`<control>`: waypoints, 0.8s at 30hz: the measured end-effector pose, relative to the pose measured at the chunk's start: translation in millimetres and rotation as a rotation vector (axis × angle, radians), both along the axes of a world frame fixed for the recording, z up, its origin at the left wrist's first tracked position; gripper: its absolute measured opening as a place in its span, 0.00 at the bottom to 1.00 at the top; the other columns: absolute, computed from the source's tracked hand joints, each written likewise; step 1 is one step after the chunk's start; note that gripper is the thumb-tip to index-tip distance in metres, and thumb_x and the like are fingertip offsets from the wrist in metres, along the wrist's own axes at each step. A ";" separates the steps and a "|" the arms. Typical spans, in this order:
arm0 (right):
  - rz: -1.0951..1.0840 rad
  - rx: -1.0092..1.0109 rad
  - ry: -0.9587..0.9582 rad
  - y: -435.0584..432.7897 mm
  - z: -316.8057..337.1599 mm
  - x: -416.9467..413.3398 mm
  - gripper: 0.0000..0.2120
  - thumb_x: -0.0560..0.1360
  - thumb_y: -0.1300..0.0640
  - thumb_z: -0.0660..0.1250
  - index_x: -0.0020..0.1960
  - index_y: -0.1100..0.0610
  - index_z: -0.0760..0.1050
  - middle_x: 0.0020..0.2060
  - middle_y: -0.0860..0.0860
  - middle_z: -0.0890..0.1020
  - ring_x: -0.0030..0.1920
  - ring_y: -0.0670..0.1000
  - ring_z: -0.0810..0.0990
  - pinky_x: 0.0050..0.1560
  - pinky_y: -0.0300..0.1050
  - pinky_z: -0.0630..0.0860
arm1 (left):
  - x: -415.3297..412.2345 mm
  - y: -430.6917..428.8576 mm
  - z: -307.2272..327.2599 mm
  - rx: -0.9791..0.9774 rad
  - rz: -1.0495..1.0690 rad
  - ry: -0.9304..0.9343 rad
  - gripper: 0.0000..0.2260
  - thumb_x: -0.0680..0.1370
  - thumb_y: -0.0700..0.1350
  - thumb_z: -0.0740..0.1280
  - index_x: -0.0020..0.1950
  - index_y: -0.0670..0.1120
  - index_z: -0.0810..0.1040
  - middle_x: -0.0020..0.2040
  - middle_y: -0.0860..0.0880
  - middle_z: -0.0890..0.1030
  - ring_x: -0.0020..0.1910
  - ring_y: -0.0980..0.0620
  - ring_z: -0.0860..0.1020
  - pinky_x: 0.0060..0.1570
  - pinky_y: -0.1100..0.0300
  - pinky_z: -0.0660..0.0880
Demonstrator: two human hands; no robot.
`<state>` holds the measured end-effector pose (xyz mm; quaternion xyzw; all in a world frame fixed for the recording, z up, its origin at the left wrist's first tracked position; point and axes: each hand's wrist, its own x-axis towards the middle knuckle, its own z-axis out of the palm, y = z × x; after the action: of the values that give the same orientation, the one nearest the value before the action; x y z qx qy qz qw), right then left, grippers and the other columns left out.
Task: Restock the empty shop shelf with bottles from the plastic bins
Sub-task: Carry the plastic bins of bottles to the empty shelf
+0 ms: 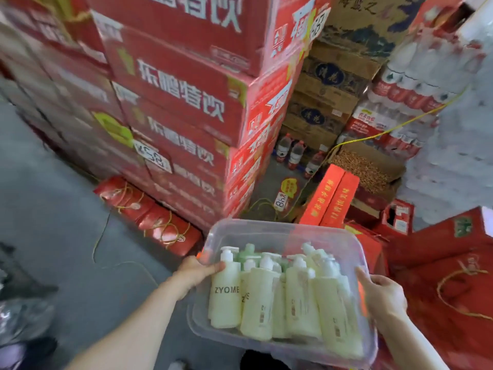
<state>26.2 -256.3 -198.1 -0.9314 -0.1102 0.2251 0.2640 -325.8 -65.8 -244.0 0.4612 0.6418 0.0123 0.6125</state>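
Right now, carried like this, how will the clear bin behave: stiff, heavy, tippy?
Probably heavy: the bin is packed with pump bottles. Its thin clear walls likely flex where the left hand and right hand grip the rim. Bottles may slide if it tilts.

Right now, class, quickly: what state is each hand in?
Left hand: grips the left rim of the clear bin.
Right hand: grips its right rim.
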 end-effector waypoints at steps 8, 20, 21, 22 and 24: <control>0.364 -0.152 0.152 77.3 -41.4 -172.6 0.27 0.75 0.43 0.71 0.26 0.56 0.65 0.20 0.49 0.68 0.26 0.53 0.67 0.30 0.46 0.62 | -213.1 -38.3 -25.7 -0.068 0.302 -0.040 0.40 0.68 0.60 0.77 0.73 0.42 0.66 0.73 0.43 0.69 0.70 0.44 0.70 0.67 0.52 0.67; 0.886 -0.317 0.271 292.9 -77.1 -358.0 0.22 0.71 0.40 0.73 0.29 0.53 0.71 0.26 0.49 0.76 0.31 0.51 0.76 0.30 0.42 0.69 | -416.2 -39.6 -85.6 -0.214 0.695 0.119 0.42 0.53 0.69 0.81 0.58 0.44 0.83 0.49 0.41 0.86 0.48 0.40 0.84 0.57 0.45 0.79; 0.943 -0.333 0.270 314.2 -82.4 -366.8 0.21 0.72 0.39 0.72 0.31 0.52 0.72 0.28 0.48 0.76 0.32 0.50 0.76 0.31 0.42 0.69 | -422.1 -32.6 -88.3 -0.213 0.706 0.140 0.42 0.52 0.71 0.79 0.54 0.41 0.84 0.44 0.42 0.85 0.44 0.40 0.84 0.53 0.49 0.79; 0.998 -0.352 0.270 335.0 -86.5 -375.7 0.20 0.72 0.39 0.71 0.33 0.52 0.72 0.29 0.48 0.76 0.33 0.50 0.76 0.33 0.43 0.69 | -425.0 -23.6 -83.5 -0.194 0.717 0.181 0.43 0.50 0.74 0.78 0.47 0.38 0.84 0.37 0.44 0.82 0.38 0.42 0.81 0.44 0.55 0.77; 1.084 -0.363 0.261 374.6 -90.8 -393.8 0.18 0.74 0.43 0.71 0.33 0.52 0.71 0.30 0.47 0.75 0.33 0.49 0.75 0.34 0.43 0.68 | -425.8 1.6 -63.9 -0.209 0.742 0.306 0.43 0.44 0.78 0.74 0.35 0.39 0.81 0.30 0.46 0.77 0.32 0.46 0.76 0.35 0.58 0.71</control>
<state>-367.7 118.3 -288.9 -0.7368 -0.4973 0.4562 -0.0410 -751.6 -64.1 -307.9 0.1305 0.8459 0.0983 0.5077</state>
